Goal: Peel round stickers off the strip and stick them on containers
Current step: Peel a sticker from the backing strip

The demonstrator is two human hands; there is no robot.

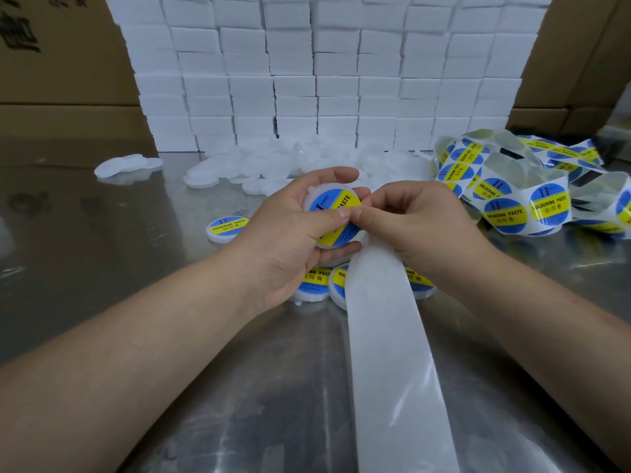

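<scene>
- Steel bench [102, 254], white boxes [327, 70] stacked along its far edge.
- Left hand [293, 240] grips a container [313, 195] above mid-bench, thumb on its sticker [341, 203].
- Right hand [430, 227], fingers curled, pinches the sticker's right edge.
- Bare strip [389, 336] runs from under that hand to the near edge.
</scene>
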